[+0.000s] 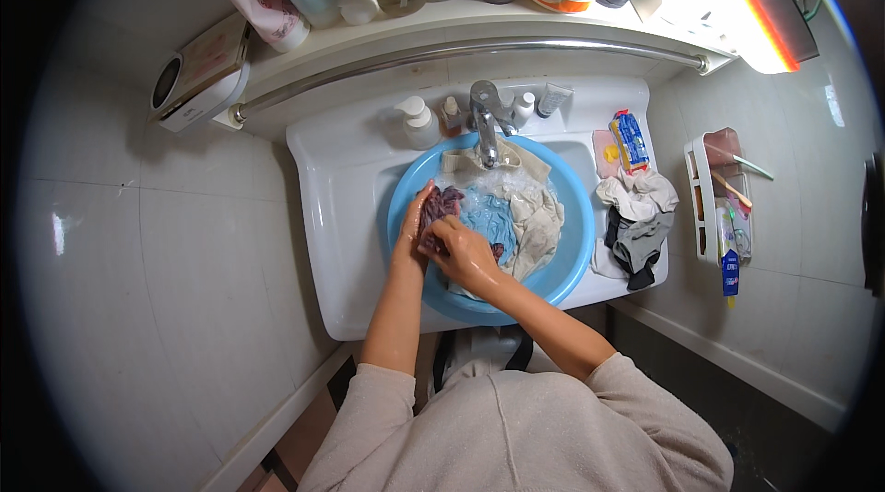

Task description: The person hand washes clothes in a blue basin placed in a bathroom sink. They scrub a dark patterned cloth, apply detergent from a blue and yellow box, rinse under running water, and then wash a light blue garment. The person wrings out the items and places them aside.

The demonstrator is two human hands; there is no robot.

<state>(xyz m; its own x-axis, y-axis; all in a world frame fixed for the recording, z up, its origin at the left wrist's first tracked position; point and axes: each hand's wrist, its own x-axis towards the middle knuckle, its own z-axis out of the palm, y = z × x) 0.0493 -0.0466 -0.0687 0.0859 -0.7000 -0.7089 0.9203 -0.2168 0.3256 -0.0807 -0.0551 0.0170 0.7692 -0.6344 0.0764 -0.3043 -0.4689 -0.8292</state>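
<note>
— Purple, wet and bunched: that is the dark purple cloth (444,206) I have in the blue basin (576,243); my left hand (415,215) lies along its left side with the fingers pressed together, and my right hand (461,248) is curled over its lower end, fingers closed on the fabric.

— And where does the basin sit?

— In the white sink (341,215), right under the chrome tap (486,123); beige garments (535,215) and a light blue piece (487,215) lie in the water just beside my hands, touching the purple cloth.

— What is around the sink?

— A heap of white, grey and black clothes (636,225) rests on the right rim, with a blue-wrapped packet (631,140) behind it; a white pump bottle (419,123) stands left of the tap; a rail (461,54) runs below the shelf of bottles (396,17); a white rack (714,206) hangs on the right wall.
</note>
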